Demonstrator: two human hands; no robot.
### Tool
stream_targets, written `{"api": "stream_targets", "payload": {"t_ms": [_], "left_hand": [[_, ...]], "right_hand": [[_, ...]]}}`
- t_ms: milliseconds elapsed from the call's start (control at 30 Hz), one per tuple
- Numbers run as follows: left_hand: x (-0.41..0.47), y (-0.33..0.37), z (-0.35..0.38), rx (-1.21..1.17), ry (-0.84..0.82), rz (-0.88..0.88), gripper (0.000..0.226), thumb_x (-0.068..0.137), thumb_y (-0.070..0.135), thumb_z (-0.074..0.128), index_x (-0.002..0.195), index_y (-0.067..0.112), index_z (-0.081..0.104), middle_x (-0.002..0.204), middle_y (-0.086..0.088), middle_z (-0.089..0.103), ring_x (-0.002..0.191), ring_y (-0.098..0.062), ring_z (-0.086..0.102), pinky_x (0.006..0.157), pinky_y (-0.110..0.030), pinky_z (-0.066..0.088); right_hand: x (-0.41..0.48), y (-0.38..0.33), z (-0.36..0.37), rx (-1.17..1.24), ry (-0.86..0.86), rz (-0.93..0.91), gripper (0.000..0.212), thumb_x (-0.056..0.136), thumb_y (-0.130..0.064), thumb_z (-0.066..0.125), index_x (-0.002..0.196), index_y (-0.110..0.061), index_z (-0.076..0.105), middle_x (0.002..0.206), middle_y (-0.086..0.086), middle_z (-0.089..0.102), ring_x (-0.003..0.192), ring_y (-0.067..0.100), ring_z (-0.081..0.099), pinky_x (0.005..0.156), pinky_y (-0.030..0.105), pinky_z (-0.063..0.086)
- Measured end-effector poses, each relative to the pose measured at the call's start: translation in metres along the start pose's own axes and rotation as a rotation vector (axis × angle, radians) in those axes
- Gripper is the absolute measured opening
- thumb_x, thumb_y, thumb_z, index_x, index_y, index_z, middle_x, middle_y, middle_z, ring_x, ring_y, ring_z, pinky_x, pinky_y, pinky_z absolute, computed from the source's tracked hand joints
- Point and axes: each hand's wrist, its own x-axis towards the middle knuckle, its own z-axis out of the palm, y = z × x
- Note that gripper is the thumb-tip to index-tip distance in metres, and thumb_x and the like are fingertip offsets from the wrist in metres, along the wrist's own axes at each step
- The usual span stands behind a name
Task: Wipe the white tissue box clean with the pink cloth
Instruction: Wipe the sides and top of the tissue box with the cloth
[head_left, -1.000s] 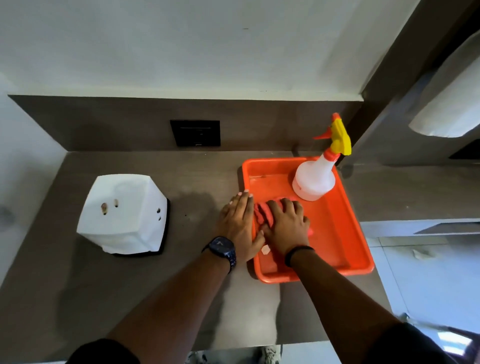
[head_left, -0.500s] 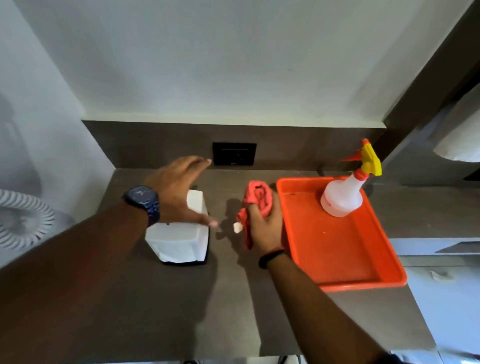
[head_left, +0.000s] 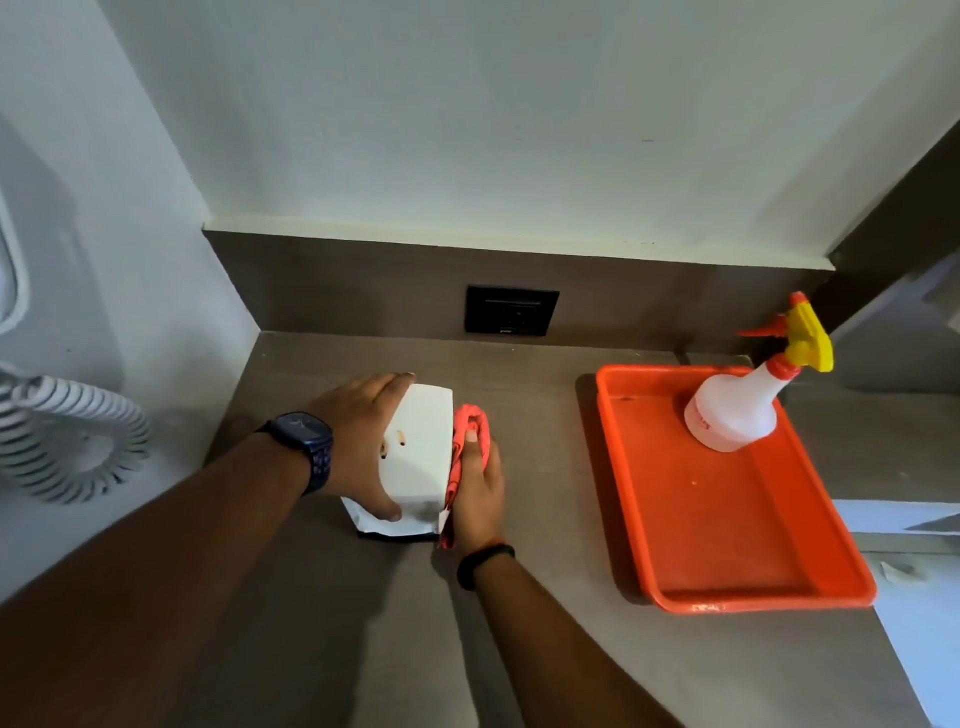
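The white tissue box (head_left: 418, 457) stands on the grey-brown counter (head_left: 519, 623), left of centre, with small brown marks on its top and a dark smudge at its near corner. My left hand (head_left: 361, 441), with a dark watch on the wrist, lies over the box's left side and grips it, thumb on the near face. My right hand (head_left: 475, 491) holds the bunched pink cloth (head_left: 467, 441) pressed flat against the box's right side. Most of that right face is hidden by the cloth and hand.
An orange tray (head_left: 727, 545) sits to the right with a white spray bottle (head_left: 737, 405) with a yellow and orange trigger in its far corner. A black wall socket (head_left: 511, 310) is on the backsplash. A coiled white cord (head_left: 67, 441) hangs at the left wall.
My right hand carried the pink cloth from the tray across to the box and now presses it on the box's right side. My left hand came down and gripped the box.
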Motion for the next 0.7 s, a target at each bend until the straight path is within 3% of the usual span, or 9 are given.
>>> {"api": "stream_targets", "payload": {"t_ms": [133,233,300,400,533,567,700], "left_hand": [[-0.001,0.000,0.002,-0.013,0.026,-0.005,0.148,0.021,0.077,0.068,0.143,0.024,0.004,0.150,-0.004,0.026,0.133,-0.024,0.029,0.106,-0.035,0.031],[-0.002,0.001,-0.001,-0.050,0.021,0.003,0.144,0.023,0.075,0.071,0.143,0.025,0.009,0.147,-0.003,0.031,0.129,-0.022,0.034,0.103,-0.035,0.034],[-0.002,0.001,-0.005,-0.057,0.014,0.007,0.143,0.025,0.074,0.073,0.143,0.025,0.011,0.145,-0.002,0.033,0.127,-0.022,0.036,0.102,-0.035,0.036],[-0.002,0.005,-0.007,-0.023,-0.021,-0.001,0.145,0.027,0.073,0.076,0.144,0.025,0.004,0.151,-0.004,0.024,0.134,-0.024,0.027,0.108,-0.037,0.031],[-0.003,0.006,-0.006,-0.010,-0.025,-0.014,0.149,0.026,0.072,0.077,0.145,0.024,0.001,0.154,-0.004,0.019,0.136,-0.024,0.023,0.109,-0.036,0.029],[-0.003,0.005,-0.006,-0.015,-0.016,-0.015,0.149,0.025,0.072,0.076,0.144,0.024,0.001,0.153,-0.004,0.020,0.136,-0.024,0.024,0.108,-0.036,0.029],[-0.004,0.005,-0.004,-0.036,0.016,-0.006,0.147,0.024,0.072,0.075,0.144,0.023,0.005,0.151,-0.004,0.025,0.133,-0.024,0.027,0.106,-0.034,0.030]], "right_hand": [[-0.015,0.005,0.001,0.059,0.018,-0.026,0.036,0.098,-0.038,0.048,0.132,-0.027,0.054,0.118,-0.007,0.065,0.098,0.001,0.068,0.073,0.016,0.057],[0.001,-0.015,0.009,-0.031,-0.005,-0.186,0.025,0.098,-0.036,0.051,0.117,-0.026,0.063,0.120,0.006,0.067,0.112,0.019,0.065,0.096,0.040,0.055],[0.018,-0.029,0.013,-0.101,-0.035,-0.195,0.017,0.098,-0.037,0.051,0.107,-0.032,0.065,0.118,0.006,0.068,0.113,0.023,0.063,0.102,0.046,0.051],[0.035,-0.028,0.011,-0.112,-0.060,-0.091,0.018,0.098,-0.039,0.047,0.110,-0.036,0.061,0.119,0.003,0.069,0.113,0.023,0.063,0.102,0.042,0.050],[0.021,-0.008,0.006,-0.034,0.025,0.000,0.017,0.097,-0.045,0.046,0.108,-0.045,0.059,0.099,-0.024,0.062,0.095,0.000,0.060,0.078,0.017,0.045],[0.013,-0.003,0.005,-0.005,0.047,0.028,0.020,0.097,-0.045,0.047,0.112,-0.044,0.060,0.100,-0.023,0.063,0.096,-0.001,0.061,0.079,0.019,0.048],[-0.011,0.005,0.002,0.026,0.027,0.050,0.035,0.094,-0.048,0.050,0.124,-0.031,0.059,0.122,0.001,0.069,0.111,0.022,0.066,0.099,0.047,0.054]]}}
